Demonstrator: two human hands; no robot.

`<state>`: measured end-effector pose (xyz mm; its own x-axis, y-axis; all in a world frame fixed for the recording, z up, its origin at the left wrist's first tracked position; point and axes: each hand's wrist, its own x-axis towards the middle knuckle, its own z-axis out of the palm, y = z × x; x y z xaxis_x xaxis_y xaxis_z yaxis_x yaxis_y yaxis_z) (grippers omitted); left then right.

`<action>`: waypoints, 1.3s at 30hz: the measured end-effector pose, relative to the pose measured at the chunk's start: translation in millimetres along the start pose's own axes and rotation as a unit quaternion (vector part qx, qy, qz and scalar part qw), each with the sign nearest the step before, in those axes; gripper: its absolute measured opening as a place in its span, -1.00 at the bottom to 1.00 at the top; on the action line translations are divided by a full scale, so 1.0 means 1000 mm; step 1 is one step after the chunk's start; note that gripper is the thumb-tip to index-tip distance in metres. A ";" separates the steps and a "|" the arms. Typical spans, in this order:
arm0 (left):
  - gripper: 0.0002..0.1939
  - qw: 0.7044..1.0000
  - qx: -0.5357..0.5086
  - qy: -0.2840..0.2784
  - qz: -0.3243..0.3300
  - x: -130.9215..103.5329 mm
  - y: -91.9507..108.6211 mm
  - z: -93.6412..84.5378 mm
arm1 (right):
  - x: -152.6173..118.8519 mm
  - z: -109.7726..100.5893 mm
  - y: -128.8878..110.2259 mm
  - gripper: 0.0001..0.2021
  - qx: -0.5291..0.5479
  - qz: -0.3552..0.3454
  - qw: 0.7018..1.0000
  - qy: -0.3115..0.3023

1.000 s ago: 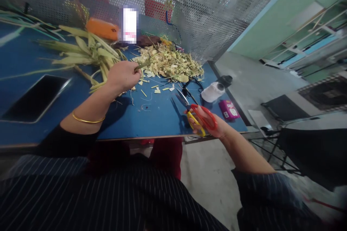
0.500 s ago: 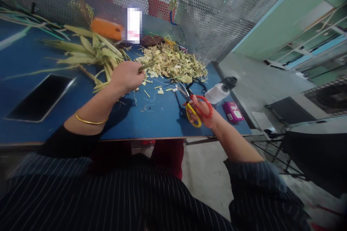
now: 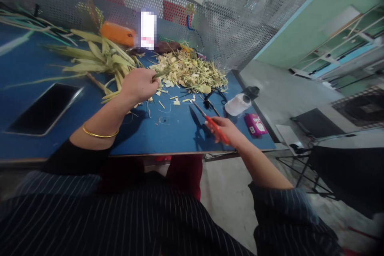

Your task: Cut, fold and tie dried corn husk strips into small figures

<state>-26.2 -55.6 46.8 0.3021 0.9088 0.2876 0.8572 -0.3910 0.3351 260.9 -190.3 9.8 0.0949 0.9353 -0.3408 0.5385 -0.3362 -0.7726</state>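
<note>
My left hand point(image 3: 140, 84) is closed around a strip of husk point(image 3: 162, 73), whose end sticks out to the right over a heap of cut pieces point(image 3: 192, 70). Just left of that hand spreads a bunch of long, pale green corn husks point(image 3: 102, 58). My right hand point(image 3: 223, 130) grips a pair of scissors point(image 3: 216, 128) with red handles, turned edge-on, so I cannot tell how far the blades are apart. Their tip points away from me toward small scraps point(image 3: 176, 103) on the blue table point(image 3: 177, 136).
A black phone point(image 3: 45, 108) lies at the left. On the right are a white spool point(image 3: 238, 105), a purple packet point(image 3: 255, 124) and a dark cord point(image 3: 216, 98). Behind the heap stand an orange pouch point(image 3: 117, 34) and a perforated metal screen point(image 3: 240, 20).
My right hand has turned the scissors from showing both handle loops to edge-on, lowering them slightly. My left hand has barely moved and keeps the husk strip.
</note>
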 end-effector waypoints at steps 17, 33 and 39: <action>-0.82 0.983 -0.170 -0.064 0.035 -0.006 0.007 -0.006 | 0.006 0.006 -0.042 -0.72 -0.503 -0.177 0.837 0.120; -0.74 0.984 -0.131 -0.090 0.083 -0.013 0.017 0.021 | 0.084 0.070 -0.097 -0.83 0.256 -0.277 0.926 0.008; -0.73 0.971 -0.190 -0.127 0.075 -0.013 0.019 0.029 | 0.089 0.066 -0.087 -0.93 0.189 -0.317 0.929 0.033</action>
<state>-1.6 -70.3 23.3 0.5460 0.8251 0.1450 0.5942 -0.5034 0.6273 166.7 -85.4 11.5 -0.0838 0.9589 0.2711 0.1732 0.2820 -0.9437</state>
